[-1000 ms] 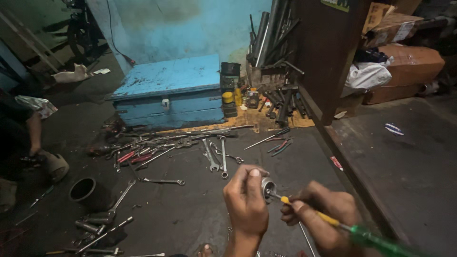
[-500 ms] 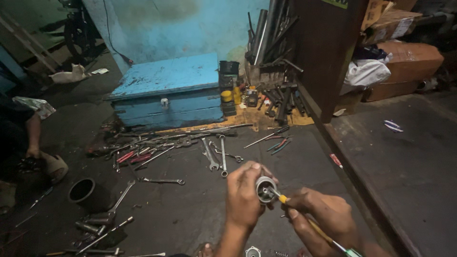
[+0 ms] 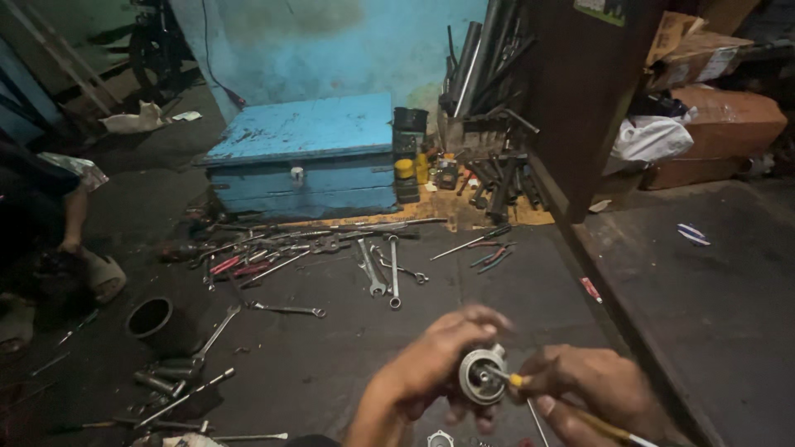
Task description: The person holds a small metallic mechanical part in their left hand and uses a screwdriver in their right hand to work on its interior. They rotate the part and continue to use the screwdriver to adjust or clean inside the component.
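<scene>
- Left hand (image 3: 435,364) clasps a round metal part (image 3: 482,375).
- Right hand (image 3: 592,389) grips a yellow-tipped screwdriver (image 3: 571,406), its tip at the part.
- Wrenches (image 3: 381,265) lie before a blue toolbox (image 3: 302,153).

Single view, head-worn camera, looking down and forward over dark grimy workshop floor (image 3: 348,348). Both bare hands close at bottom edge: left hand (image 3: 431,372), right hand (image 3: 592,393). Scattered steel wrenches (image 3: 381,269) mid-distance. Battered blue metal toolbox (image 3: 306,157) against blue wall, farther off. No second view.
</scene>
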